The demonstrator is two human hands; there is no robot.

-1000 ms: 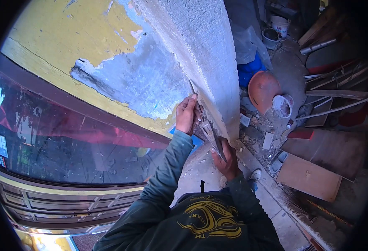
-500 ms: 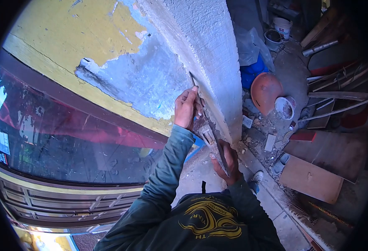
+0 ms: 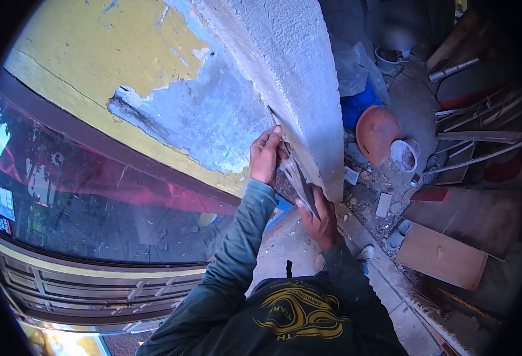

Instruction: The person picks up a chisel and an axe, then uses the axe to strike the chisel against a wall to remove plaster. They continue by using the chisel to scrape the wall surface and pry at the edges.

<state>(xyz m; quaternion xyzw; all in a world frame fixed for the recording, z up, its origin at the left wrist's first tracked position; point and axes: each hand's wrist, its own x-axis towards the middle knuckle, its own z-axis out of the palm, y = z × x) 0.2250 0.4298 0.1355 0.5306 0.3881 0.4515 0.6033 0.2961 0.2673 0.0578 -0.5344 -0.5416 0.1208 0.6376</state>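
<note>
My left hand (image 3: 264, 155) is closed around a thin, dark metal tool (image 3: 274, 114) like a narrow blade. Its pointed end touches the rough edge between the patched wall (image 3: 213, 113) and the white plastered pillar (image 3: 299, 77). Below it, my right hand (image 3: 321, 221) grips a flat, grey-crusted tool (image 3: 299, 184) that looks like a trowel, tilted up toward my left hand. Motion blurs that tool, and my fingers cover part of it. Yellow paint has come off around the grey patch.
A dark-framed glass pane (image 3: 124, 196) lies left. On the right stand an orange basin (image 3: 379, 132), a white bucket (image 3: 404, 154) and a blue object (image 3: 359, 101) under clear plastic. Boards (image 3: 442, 254), wooden strips (image 3: 480, 136) and rubble (image 3: 382, 204) cover the floor there.
My right hand has moved up with the flat tool, closer to my left hand. My left hand has shifted slightly, its thin tool still at the wall's edge.
</note>
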